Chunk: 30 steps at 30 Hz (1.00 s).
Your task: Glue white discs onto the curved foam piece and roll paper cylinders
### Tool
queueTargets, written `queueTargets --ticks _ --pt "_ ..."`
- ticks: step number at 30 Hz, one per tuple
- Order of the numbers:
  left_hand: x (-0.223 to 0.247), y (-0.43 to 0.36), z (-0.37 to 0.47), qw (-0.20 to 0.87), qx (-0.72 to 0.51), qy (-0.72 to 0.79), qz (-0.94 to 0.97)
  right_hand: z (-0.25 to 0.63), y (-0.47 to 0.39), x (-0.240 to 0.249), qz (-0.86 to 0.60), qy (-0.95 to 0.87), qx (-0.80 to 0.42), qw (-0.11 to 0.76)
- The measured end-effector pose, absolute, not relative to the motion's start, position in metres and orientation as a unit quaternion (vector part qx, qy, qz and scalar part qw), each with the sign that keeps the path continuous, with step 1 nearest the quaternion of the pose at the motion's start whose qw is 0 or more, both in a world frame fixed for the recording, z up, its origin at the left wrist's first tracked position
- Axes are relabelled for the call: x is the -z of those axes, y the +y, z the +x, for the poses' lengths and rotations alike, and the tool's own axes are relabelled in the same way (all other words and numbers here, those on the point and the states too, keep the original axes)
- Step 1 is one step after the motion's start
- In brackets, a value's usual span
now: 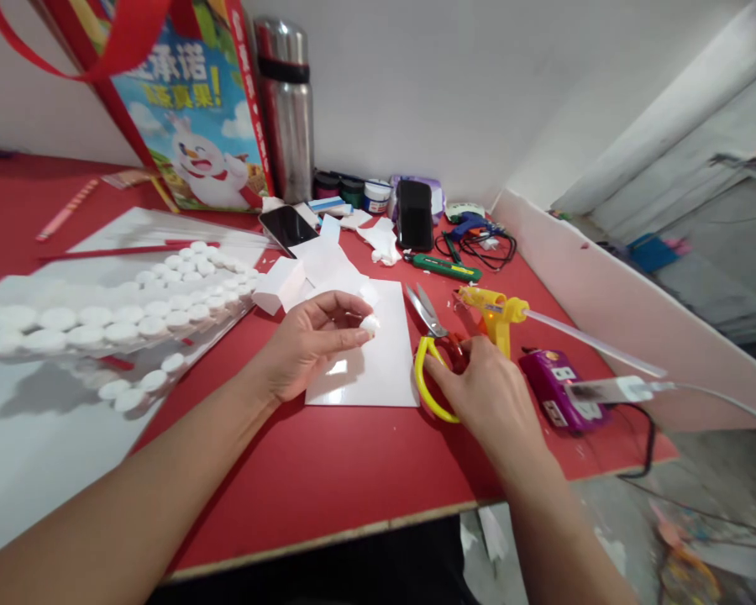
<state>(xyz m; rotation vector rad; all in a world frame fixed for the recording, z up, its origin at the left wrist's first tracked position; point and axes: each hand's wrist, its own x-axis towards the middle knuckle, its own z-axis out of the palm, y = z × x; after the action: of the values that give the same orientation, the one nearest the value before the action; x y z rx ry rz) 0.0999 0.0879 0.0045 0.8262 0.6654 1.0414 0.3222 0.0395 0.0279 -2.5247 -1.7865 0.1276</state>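
Note:
My left hand pinches a small white piece between thumb and fingertips, above a glossy white sheet. On the right, my right hand is closed on the handles of a pair of scissors, which have one yellow handle and one red one. The scissor blades point away from me, beside the sheet's right edge. A yellow glue gun with a long clear stick stands just beyond my right hand. Rows of white discs form a structure at the left.
A purple box with a cable lies at the right. Further back are a green cutter, a black case, a phone, paper scraps, paint jars, a steel flask and a printed bag. A low white wall bounds the right.

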Motion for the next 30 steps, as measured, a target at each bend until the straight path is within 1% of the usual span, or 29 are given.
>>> queueTargets --ticks 3,6,11,21,27,30 --pt "-0.003 0.086 0.101 0.65 -0.505 0.309 0.475 0.318 0.039 -0.029 -0.806 -0.592 -0.001 -0.005" --pt "-0.003 0.085 0.102 0.581 -0.515 0.315 0.546 0.318 0.041 -0.029 -0.799 -0.601 0.009 -0.019" --pt "-0.009 0.082 0.103 0.513 -0.517 0.33 0.601 0.323 0.043 -0.029 -0.79 -0.613 -0.006 -0.011" --pt "-0.013 0.083 0.102 0.509 -0.494 0.351 0.611 0.327 0.046 -0.028 -0.785 -0.619 0.012 0.024" --pt "-0.011 0.084 0.103 0.536 -0.493 0.351 0.588 0.32 0.048 -0.033 -0.793 -0.608 0.023 -0.021" --pt "-0.013 0.086 0.097 0.497 -0.475 0.366 0.627 0.315 0.049 -0.036 -0.79 -0.611 0.039 -0.044"
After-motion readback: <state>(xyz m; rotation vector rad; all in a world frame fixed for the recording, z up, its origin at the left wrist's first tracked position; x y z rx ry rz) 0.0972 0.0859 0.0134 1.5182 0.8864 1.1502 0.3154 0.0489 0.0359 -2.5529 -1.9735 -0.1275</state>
